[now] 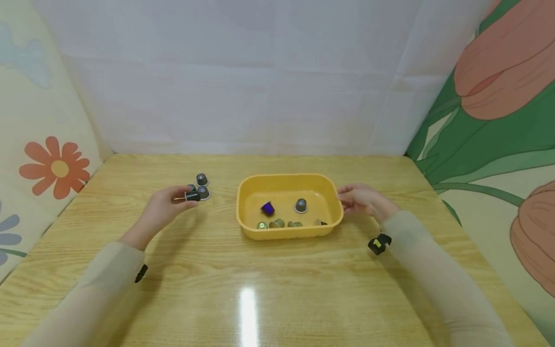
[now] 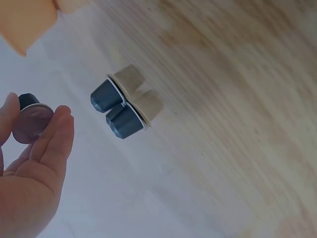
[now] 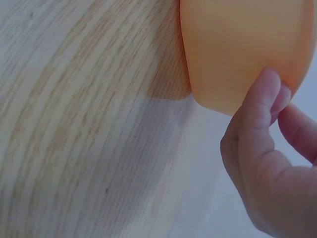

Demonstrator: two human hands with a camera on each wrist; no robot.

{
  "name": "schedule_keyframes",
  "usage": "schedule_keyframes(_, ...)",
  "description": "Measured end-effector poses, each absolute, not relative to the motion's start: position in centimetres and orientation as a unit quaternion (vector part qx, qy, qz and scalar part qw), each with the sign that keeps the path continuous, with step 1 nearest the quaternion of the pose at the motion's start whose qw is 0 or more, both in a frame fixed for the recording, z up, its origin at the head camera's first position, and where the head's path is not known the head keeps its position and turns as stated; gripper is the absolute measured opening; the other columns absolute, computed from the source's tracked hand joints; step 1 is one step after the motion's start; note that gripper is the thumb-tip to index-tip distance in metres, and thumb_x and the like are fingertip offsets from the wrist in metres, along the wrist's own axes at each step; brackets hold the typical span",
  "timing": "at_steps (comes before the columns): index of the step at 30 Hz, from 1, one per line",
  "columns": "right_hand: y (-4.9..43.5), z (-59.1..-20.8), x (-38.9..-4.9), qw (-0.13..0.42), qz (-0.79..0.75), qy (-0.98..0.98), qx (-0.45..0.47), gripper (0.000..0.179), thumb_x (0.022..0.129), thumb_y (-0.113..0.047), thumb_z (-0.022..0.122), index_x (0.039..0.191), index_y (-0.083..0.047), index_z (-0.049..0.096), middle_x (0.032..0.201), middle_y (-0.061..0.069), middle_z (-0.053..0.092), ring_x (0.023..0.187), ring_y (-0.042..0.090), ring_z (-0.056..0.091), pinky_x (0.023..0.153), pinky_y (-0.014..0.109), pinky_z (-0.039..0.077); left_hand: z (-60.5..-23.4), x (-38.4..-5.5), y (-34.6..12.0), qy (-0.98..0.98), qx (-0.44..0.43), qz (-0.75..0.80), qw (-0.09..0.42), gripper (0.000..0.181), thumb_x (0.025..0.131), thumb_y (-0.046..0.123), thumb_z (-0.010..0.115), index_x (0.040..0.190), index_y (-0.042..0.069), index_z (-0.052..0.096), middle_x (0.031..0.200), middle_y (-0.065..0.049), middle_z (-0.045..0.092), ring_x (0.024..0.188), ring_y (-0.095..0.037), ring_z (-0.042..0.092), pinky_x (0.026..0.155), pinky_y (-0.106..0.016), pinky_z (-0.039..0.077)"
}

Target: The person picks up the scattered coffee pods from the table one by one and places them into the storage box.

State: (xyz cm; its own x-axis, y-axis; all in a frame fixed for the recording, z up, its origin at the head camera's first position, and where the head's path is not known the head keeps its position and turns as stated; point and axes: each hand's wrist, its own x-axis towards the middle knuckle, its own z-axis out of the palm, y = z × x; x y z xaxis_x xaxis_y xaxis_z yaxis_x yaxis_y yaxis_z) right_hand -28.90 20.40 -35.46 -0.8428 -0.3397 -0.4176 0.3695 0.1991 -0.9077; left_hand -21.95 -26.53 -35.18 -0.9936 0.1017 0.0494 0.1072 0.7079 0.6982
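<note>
My left hand [image 1: 162, 209] pinches a dark coffee capsule [image 1: 192, 196] between thumb and fingers, left of the yellow bin. In the left wrist view, the held capsule [image 2: 32, 124] shows its flat lid. Close by, two dark capsules [image 2: 116, 109] stand side by side on the table; the head view shows dark capsules [image 1: 201, 180] just beyond the fingertips. At the right end of the yellow bin [image 1: 288, 234], my right hand [image 1: 364, 200] grips the wall near the rim. Its fingers [image 3: 257, 124] lie against the bin's outside.
Inside the bin are a purple capsule [image 1: 268, 208], an upright dark capsule [image 1: 301, 206] and several greenish and tan ones along the near wall, such as a green capsule [image 1: 262, 225]. A white sheet [image 1: 243, 96] hangs behind the wooden table [image 1: 208, 279].
</note>
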Motion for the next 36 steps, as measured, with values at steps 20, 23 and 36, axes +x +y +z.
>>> schedule_keyframes(20,20.4,-35.5,-28.8,0.278,-0.629,0.726,-0.001,0.030,0.101,-0.004,0.047,0.126,0.012,0.043,0.082,0.003,0.062,0.070,0.012,0.061,0.067,0.026,0.057,-34.2,-21.2,-24.3,-0.925,-0.071,-0.373,-0.009,0.059,0.095,0.023,0.065,0.139,-0.011,0.044,0.133,-0.034,0.049,0.118,-0.047,0.053,0.093,-0.055,0.048)
schedule_keyframes(23,20.3,-35.3,-28.8,0.281,-0.633,0.721,0.007,0.029,0.102,-0.003,0.046,0.126,0.011,0.042,0.081,0.003,0.061,0.070,0.012,0.060,0.065,0.026,0.056,-34.2,-21.3,-23.9,-0.924,-0.079,-0.373,-0.011,0.057,0.095,0.021,0.066,0.138,-0.011,0.045,0.132,-0.033,0.050,0.117,-0.047,0.053,0.093,-0.054,0.049)
schedule_keyframes(36,20.6,-35.8,-29.2,0.276,-0.629,0.727,0.011,0.032,0.102,-0.004,0.046,0.129,0.012,0.041,0.082,0.004,0.060,0.070,0.013,0.060,0.065,0.026,0.056,-34.2,-21.7,-21.1,-0.917,-0.095,-0.386,-0.037,0.058,0.095,0.025,0.066,0.139,-0.007,0.046,0.131,-0.029,0.054,0.117,-0.043,0.055,0.094,-0.051,0.049)
